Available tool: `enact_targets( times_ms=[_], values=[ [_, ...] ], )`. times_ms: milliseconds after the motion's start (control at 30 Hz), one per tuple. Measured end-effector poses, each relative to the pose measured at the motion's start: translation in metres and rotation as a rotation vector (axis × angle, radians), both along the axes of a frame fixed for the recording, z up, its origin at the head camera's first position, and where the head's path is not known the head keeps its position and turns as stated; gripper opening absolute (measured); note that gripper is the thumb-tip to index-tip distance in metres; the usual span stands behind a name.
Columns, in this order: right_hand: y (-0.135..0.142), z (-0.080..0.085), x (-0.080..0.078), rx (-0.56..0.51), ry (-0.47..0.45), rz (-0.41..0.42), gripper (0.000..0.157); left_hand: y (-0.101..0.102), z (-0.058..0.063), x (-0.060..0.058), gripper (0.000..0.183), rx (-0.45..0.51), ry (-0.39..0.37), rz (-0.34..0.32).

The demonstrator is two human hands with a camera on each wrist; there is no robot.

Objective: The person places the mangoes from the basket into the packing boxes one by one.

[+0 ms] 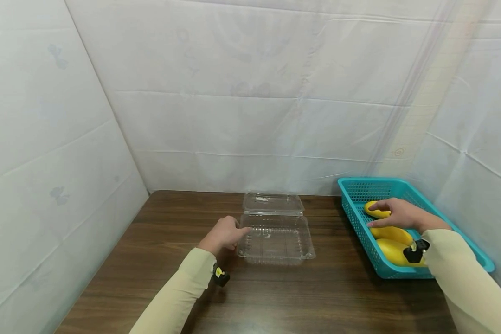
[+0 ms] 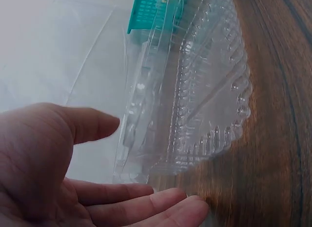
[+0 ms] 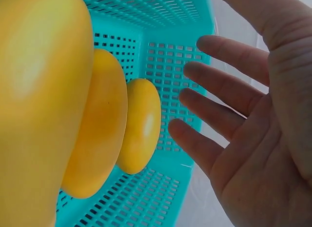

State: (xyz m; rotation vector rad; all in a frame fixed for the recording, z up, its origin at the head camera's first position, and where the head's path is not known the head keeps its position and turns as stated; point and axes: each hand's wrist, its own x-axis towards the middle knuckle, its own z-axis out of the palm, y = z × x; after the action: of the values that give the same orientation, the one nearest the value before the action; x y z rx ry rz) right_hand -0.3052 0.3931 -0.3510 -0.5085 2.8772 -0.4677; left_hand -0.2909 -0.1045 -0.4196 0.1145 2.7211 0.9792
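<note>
A clear plastic clamshell container (image 1: 275, 236) lies with its lid (image 1: 273, 202) folded back on the table. At its left edge is my left hand (image 1: 224, 234); thumb and fingers stand apart around the rim (image 2: 127, 134) in the left wrist view, and whether they touch it I cannot tell. My right hand (image 1: 401, 214) hovers over the turquoise basket (image 1: 361, 239), fingers spread and holding nothing. Three yellow mangoes lie in the basket: a far mango (image 3: 141, 127), a middle mango (image 3: 100, 124) and a near mango (image 3: 39, 110). The hand and sleeve partly cover them in the head view.
The brown wooden table (image 1: 171, 218) meets a white cloth wall (image 1: 234, 125) at the back. More white cloth hangs at the left and right sides, with the basket close to the right one. Each wrist carries a small black camera.
</note>
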Motion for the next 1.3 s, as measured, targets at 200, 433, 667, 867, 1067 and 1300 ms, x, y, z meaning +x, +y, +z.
enact_targets(
  times_ms=[200,433,667,867,1067,1300],
  values=[
    [0.004,0.0,0.0,-0.013,-0.057,0.009,0.067,0.003,-0.001,-0.001,0.042,0.016,-0.008,0.037],
    [0.009,0.003,0.003,-0.049,-0.132,0.018,0.06,0.005,-0.002,-0.002,0.045,0.036,-0.001,0.051],
    [0.014,0.003,0.004,-0.069,-0.204,0.039,0.049,0.005,-0.003,-0.004,0.052,0.075,-0.031,0.087],
    [0.018,0.003,0.007,-0.076,-0.232,0.044,0.044,0.007,-0.004,-0.003,0.044,0.097,-0.022,0.084],
    [0.021,0.003,0.009,-0.079,-0.266,0.023,0.045,0.009,-0.004,-0.003,0.046,0.134,-0.017,0.089],
    [0.021,0.005,0.012,-0.049,-0.307,-0.019,0.047,0.009,-0.009,-0.006,0.028,0.196,-0.032,0.125]
  ],
)
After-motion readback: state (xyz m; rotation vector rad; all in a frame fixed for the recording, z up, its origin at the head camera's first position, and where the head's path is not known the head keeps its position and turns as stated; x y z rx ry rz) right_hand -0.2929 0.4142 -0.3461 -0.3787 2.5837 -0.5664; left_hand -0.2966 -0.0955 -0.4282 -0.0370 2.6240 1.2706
